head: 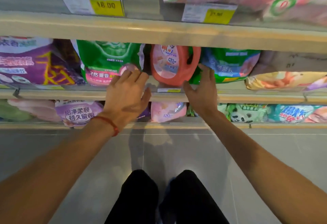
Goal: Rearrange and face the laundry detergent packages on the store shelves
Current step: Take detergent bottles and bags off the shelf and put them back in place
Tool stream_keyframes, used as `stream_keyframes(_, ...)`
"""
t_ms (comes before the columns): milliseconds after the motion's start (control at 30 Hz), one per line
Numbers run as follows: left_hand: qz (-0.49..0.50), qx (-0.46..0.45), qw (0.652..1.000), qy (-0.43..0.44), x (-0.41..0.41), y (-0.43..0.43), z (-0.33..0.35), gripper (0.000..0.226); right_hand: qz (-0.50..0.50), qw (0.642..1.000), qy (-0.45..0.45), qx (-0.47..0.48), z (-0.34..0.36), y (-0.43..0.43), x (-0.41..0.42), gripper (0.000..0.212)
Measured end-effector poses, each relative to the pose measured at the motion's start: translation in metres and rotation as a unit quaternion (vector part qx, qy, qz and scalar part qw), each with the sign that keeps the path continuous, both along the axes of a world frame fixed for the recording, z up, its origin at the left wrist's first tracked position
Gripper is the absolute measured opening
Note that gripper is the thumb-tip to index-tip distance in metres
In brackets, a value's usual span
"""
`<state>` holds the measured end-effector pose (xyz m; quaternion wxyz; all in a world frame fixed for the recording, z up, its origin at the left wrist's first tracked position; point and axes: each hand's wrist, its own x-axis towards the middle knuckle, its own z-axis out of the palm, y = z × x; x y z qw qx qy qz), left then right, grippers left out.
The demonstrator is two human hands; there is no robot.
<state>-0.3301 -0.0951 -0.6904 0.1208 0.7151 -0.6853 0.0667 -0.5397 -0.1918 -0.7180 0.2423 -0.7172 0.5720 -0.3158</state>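
Middle shelf point(247, 98), front edge: pink moulded-plastic detergent jug point(169, 64) with loop handle, glossy label reading "120", standing upright between soft crinkled bags. Green bag point(106, 59) to its left, green-blue bag point(231, 64) to its right. Left hand point(126, 96) fingers spread, gripping nothing, fingertips at green bag's lower corner. Right hand point(203, 86) spread, fingers against jug's handle side. Yellow price tag point(107, 6) above: "18.00".

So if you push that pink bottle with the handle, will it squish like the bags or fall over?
The pink bottle looks like moulded plastic, so it probably stays stiff, unlike the green bag beside it. It already seems to lean, so a push up high might tip it. If full, it is likely heavy; its handle should make lifting easier.
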Motion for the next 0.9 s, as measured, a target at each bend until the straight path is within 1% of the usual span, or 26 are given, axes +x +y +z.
stream_keyframes(33, -0.001, -0.007, 1.0, -0.001, 0.002, -0.008, -0.007, 0.023, -0.001, 1.0, -0.017, -0.002, -0.009, -0.012, 0.002, 0.068)
stream_keyframes(100, -0.001, -0.018, 1.0, -0.002, 0.005, -0.021, -0.019, 0.025, -0.008, 0.998, -0.059, 0.031, -0.027, -0.037, 0.009, 0.08)
stream_keyframes(167, -0.001, -0.025, 1.0, -0.006, 0.009, -0.032, -0.03, 0.029, -0.018, 0.99, -0.119, 0.07, -0.043, -0.063, 0.019, 0.096)
stream_keyframes(200, -0.002, -0.024, 1.0, -0.008, 0.01, -0.036, -0.034, 0.029, -0.022, 0.985, -0.155, 0.076, -0.05, -0.075, 0.022, 0.1)
stream_keyframes(233, -0.002, -0.023, 1.0, -0.01, 0.011, -0.039, -0.037, 0.029, -0.029, 0.979, -0.187, 0.082, -0.056, -0.085, 0.023, 0.099)
stream_keyframes(267, -0.001, -0.02, 1.0, -0.011, 0.012, -0.042, -0.04, 0.029, -0.032, 0.97, -0.224, 0.089, -0.055, -0.091, 0.023, 0.093)
stream_keyframes(333, 0.002, -0.014, 1.0, -0.012, 0.015, -0.045, -0.044, 0.03, -0.033, 0.947, -0.301, 0.112, -0.042, -0.098, 0.027, 0.073)
stream_keyframes(367, 0.002, -0.01, 1.0, -0.014, 0.016, -0.046, -0.045, 0.03, -0.034, 0.933, -0.335, 0.13, -0.039, -0.103, 0.028, 0.07)
stream_keyframes(400, 0.003, -0.005, 1.0, -0.016, 0.018, -0.047, -0.046, 0.031, -0.035, 0.921, -0.357, 0.152, -0.035, -0.106, 0.029, 0.072)
stream_keyframes(433, 0.004, -0.001, 1.0, -0.017, 0.019, -0.048, -0.048, 0.032, -0.031, 0.915, -0.367, 0.165, -0.034, -0.109, 0.029, 0.076)
stream_keyframes(500, 0.005, 0.005, 1.0, -0.013, 0.02, -0.049, -0.049, 0.032, -0.011, 0.919, -0.352, 0.175, -0.032, -0.111, 0.03, 0.079)
stream_keyframes(600, 0.005, 0.008, 1.0, -0.003, 0.019, -0.046, -0.049, 0.03, 0.008, 0.929, -0.321, 0.181, -0.029, -0.109, 0.03, 0.056)
stream_keyframes(700, 0.006, 0.011, 1.0, -0.004, 0.018, -0.045, -0.049, 0.028, 0.027, 0.927, -0.329, 0.179, -0.028, -0.108, 0.031, 0.042)
stream_keyframes(767, 0.007, 0.014, 1.0, 0.0, 0.018, -0.045, -0.048, 0.029, 0.024, 0.924, -0.336, 0.181, -0.026, -0.107, 0.033, 0.039)
stream_keyframes(900, 0.009, 0.019, 0.999, 0.027, 0.02, -0.046, -0.044, 0.029, 0.033, 0.91, -0.368, 0.19, -0.026, -0.109, 0.036, 0.04)
